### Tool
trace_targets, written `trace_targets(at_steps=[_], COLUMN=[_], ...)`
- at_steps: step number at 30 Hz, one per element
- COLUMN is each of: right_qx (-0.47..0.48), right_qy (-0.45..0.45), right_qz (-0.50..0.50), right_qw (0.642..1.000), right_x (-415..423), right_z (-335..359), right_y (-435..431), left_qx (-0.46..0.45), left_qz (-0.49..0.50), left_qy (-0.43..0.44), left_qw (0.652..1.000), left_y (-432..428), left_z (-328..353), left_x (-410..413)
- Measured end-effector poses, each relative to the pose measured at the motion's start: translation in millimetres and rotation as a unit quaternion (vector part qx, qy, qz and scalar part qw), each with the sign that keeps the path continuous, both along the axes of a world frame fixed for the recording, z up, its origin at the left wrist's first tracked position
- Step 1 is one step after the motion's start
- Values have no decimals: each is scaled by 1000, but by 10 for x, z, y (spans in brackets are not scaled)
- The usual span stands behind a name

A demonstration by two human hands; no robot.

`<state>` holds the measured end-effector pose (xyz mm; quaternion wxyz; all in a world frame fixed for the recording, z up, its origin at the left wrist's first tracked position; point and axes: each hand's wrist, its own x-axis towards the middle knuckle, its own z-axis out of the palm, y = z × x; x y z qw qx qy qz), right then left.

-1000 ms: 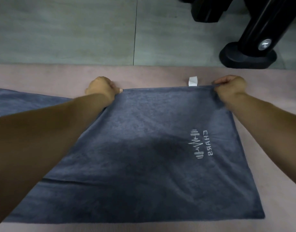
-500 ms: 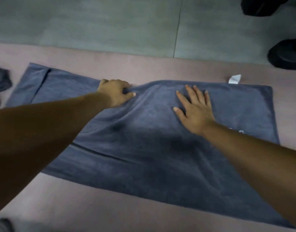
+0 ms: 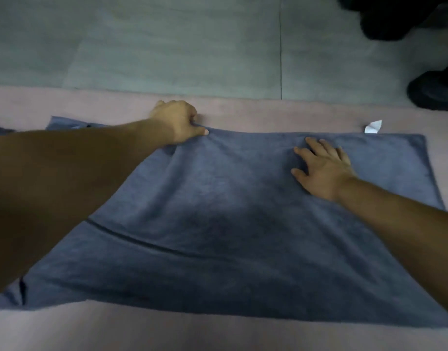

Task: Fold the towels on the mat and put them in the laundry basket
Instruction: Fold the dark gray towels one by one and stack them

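Left hand (image 3: 176,124) pinching towel (image 3: 218,224) — right hand (image 3: 321,168) flat.

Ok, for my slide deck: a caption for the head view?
Left hand pinches the far edge of the grey-blue towel; right hand presses it flat on the pink mat.

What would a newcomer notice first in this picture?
A large blue-grey terry towel lies spread on the pink mat, filling the middle of the view. The left hand pinches its far edge, while the right hand presses flat on it, near a white tag.
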<state>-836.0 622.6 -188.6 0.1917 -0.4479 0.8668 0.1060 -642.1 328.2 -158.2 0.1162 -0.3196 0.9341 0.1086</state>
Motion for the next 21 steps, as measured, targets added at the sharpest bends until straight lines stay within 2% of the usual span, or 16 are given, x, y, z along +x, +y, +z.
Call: trace_targets(at_steps=[2, 5, 8, 10, 14, 18, 21], right_qx=[34, 64, -38, -111, -183, -229, -214], right_qy=[4, 19, 17, -29, -101, -110, -132], right_qz=[-33, -98, -130, -100, -49, -29, -30], right_qw=[999, 993, 991, 988, 977, 967, 968], right_x=[101, 332, 728, 1037, 1548, 1841, 1920], right_z=[85, 189, 267, 282, 268, 349, 343], right_y=[-152, -391, -647, -851, -1299, -1727, -2061], left_qx=[28, 123, 191, 185, 123, 66, 87], left_qz=[45, 90, 53, -2, -78, -129, -141], left_qy=[15, 53, 28, -1, -21, -4, 14], left_qw=[998, 987, 980, 983, 989, 989, 986], left_y=[-97, -267, -464, -585, -803, -995, -1212], left_z=[-38, -157, -227, -227, -265, -232, -214], left_x=[23, 162, 380, 571, 904, 1109, 1358])
